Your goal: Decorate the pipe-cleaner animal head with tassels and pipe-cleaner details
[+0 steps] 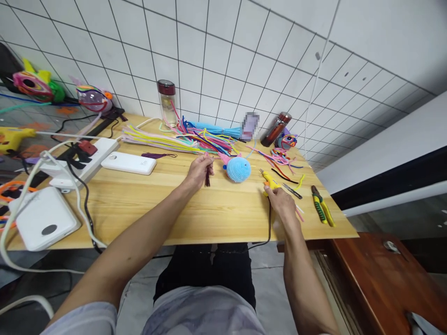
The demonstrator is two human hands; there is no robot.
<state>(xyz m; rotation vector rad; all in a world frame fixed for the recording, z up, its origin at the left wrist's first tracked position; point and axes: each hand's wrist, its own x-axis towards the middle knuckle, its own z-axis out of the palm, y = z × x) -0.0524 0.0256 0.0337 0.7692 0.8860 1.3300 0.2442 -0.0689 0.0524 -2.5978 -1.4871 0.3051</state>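
My left hand (pixel 199 171) is closed, its fingertips pinching the top of a dark maroon tassel (pixel 207 180) that hangs down over the table. Just right of it sits a ball wound in light blue cord (pixel 239 170), with pink pieces and a small dark blue bit on its left side; neither hand touches it. My right hand (pixel 282 203) is wrapped around a yellow hot glue gun (pixel 271 180), whose nozzle points up and left towards the ball. The gun's black cable (pixel 269 221) drops over the front edge. Another purple tassel (pixel 157 155) lies further left.
Bundled pipe cleaners (pixel 160 139) run along the back, near a glass bottle (pixel 167 104) and a red-brown flask (pixel 276 129). Right of the glue gun lie a craft knife (pixel 292 190) and pliers (pixel 321 205). A power strip (pixel 92 160) and white power banks (pixel 128 163) occupy the left.
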